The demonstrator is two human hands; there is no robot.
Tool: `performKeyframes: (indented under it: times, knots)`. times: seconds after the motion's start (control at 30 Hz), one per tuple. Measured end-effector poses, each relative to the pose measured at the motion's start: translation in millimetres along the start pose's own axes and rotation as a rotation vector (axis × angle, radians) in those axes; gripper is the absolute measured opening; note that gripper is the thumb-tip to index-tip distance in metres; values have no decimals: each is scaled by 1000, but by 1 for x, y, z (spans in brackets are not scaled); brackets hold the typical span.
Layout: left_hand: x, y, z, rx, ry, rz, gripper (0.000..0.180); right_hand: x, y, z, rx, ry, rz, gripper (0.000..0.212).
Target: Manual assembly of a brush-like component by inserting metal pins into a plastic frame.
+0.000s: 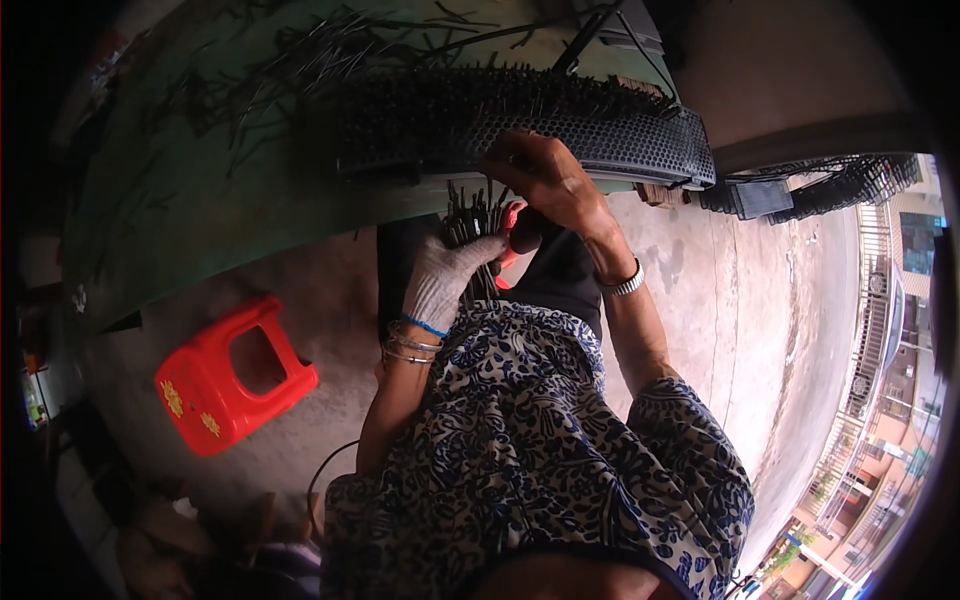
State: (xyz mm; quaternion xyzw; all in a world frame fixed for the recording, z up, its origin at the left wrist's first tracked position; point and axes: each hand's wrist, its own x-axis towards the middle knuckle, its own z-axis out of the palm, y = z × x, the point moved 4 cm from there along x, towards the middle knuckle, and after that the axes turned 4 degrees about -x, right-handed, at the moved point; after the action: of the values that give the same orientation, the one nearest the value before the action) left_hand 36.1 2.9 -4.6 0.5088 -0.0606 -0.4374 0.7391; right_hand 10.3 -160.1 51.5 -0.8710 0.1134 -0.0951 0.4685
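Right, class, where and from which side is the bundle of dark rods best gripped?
Hold the bundle of dark rods around its middle, probably best from the left, as the gloved left hand does. It is long and narrow, its upper ends fanned apart and rods showing below the grip; the right hand is at its upper right.

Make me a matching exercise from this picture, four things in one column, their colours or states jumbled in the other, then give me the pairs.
Column one
1. Left hand
2. Right hand
3. Stool
4. Long perforated panel

Column two
a. Ungloved, with a silvery band at the wrist
b. Black and full of small holes
c. In a pale glove, gripping a bundle of dark strips
d. Mostly red

Right pairs: 1-c, 2-a, 3-d, 4-b.
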Motion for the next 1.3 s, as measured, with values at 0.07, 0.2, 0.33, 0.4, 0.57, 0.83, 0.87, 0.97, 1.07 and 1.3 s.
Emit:
performKeyframes:
  times: [0.07, 0.2, 0.33, 0.4, 0.57, 0.83, 0.87, 0.97, 1.07, 1.3]
  knots:
    - [0, 1, 1, -22, 6, -1, 24, 0, -2, 0, 115, -10, -15, 15]
    - [8, -18, -14, -254, 3, -189, 14, 12, -12, -12, -29, 380, -93, 6]
    - [6, -21, -12, -515, 28, -285, 15, 27, -11, -9, -260, 658, -263, 5]
    - [5, -16, -11, -544, -14, -273, 17, 32, -12, -2, -180, 636, -249, 5]
    - [3, -15, -8, -604, -66, -282, 22, 38, -3, 15, -376, 537, -276, 7]
    - [6, -9, -5, -455, 57, -143, 16, 31, -4, 20, -467, 459, -197, 17]
    - [6, -9, -6, -454, 57, -142, 16, 25, -6, 15, -377, 467, -176, 19]
    - [2, -7, -11, -396, 92, -89, 16, 9, -10, 12, 83, 13, 44, 25]
    - [0, -2, -7, -365, 61, -45, 23, 0, -15, 10, 64, -64, 26, 21]
    - [5, -13, -16, -350, 85, -117, 19, 10, -10, 5, 71, 358, -60, 8]
